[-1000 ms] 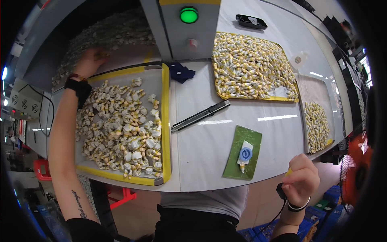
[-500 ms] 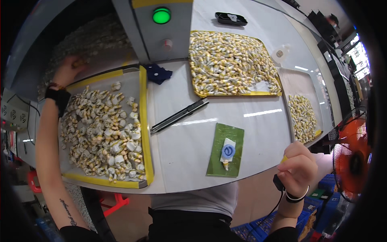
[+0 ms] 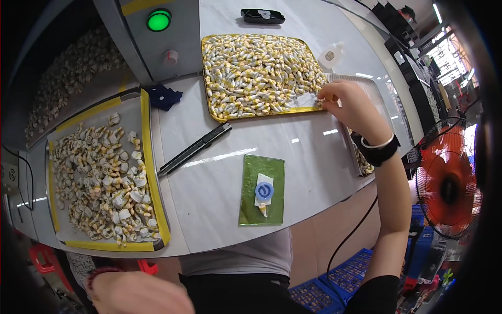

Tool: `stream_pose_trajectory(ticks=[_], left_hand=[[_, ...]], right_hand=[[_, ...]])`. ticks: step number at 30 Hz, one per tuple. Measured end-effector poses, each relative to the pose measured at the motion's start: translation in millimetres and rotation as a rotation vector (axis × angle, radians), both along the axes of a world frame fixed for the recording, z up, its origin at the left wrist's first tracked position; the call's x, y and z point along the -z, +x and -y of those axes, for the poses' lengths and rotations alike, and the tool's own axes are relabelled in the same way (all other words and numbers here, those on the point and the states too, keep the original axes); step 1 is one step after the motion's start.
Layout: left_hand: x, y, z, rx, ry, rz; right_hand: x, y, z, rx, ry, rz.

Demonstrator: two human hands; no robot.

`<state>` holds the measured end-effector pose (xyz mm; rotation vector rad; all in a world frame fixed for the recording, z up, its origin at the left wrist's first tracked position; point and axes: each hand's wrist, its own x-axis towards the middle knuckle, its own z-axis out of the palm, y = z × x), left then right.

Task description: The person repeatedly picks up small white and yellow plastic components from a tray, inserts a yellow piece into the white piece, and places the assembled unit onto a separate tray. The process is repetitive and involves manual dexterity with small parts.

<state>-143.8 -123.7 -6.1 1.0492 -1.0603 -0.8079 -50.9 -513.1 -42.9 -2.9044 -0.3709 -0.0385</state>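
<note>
My right hand (image 3: 348, 104) reaches to the front right corner of the full tray (image 3: 264, 114). Its thumb and fingers pinch a small white-and-yellow piece (image 3: 319, 103), mostly covered by the fingertips. Rows of similar cone-like pieces (image 3: 256, 73) fill that tray, with a bare patch beside the fingers. Low at the left, near the table's front edge, my left hand (image 3: 141, 293) is smeared by motion, so its fingers cannot be read. On a green mat (image 3: 248, 209) before me lies a white pad with a blue round thing (image 3: 264, 191) and one piece (image 3: 263, 210) touching it.
A yellow-taped tray (image 3: 163, 238) of loose pieces stands at left, below a grey machine with a green light (image 3: 158, 21). A black bar-shaped tool (image 3: 196, 149) lies mid-table. Behind my right arm are another tray (image 3: 361, 81) and a white bottle (image 3: 331, 55). An orange fan (image 3: 447, 183) stands right.
My right hand has moved from the table's front edge up to the full tray's corner. My left hand has left the machine's bay and come down toward me. The view has shifted right.
</note>
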Motion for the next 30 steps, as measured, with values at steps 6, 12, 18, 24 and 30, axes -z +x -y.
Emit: stream_pose_trajectory(ticks=[6, 12, 18, 24, 30], left_hand=[[56.3, -29.5, 11.2, -0.228, -0.048, -0.451], [91.1, -47.8, 24.2, -0.121, -0.285, -0.878], [97.2, -48.9, 31.9, -0.181, -0.239, -1.028], [85.7, -45.3, 44.5, -0.399, -0.065, -1.069], [87.5, -44.1, 46.1, -0.397, -0.063, -1.080]], right_hand=[[9.8, 11.0, -4.3, -0.043, 0.010, 0.042], [-4.4, 5.0, -26.9, -0.091, 0.141, 0.166], [-21.5, -57.2, -74.9, -0.250, 0.434, 0.084], [-4.6, -96.2, -90.6, -0.209, 0.504, -0.150], [7.8, -96.6, -77.9, -0.096, 0.342, -0.099]])
